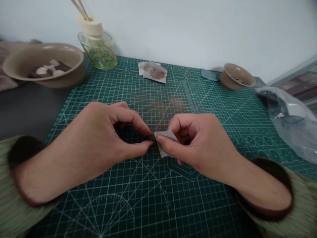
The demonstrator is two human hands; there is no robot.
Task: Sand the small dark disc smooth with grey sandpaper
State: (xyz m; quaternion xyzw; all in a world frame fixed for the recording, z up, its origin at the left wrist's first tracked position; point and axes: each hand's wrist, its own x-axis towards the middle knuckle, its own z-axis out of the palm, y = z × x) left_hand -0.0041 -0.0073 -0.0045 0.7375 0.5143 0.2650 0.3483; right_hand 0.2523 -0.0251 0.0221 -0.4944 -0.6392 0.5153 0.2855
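Over the middle of the green cutting mat, my left hand pinches a small dark piece between thumb and forefinger. My right hand grips a small greyish sheet, perhaps sandpaper, folded against the right end of that piece. The fingertips of both hands nearly meet there. Brownish dust lies on the mat just beyond them.
Worn, brown-stained squares lie at the mat's back edge, with a bluish sheet farther right. A large bowl of pieces, a glass diffuser, a smaller bowl and a clear plastic bag stand around.
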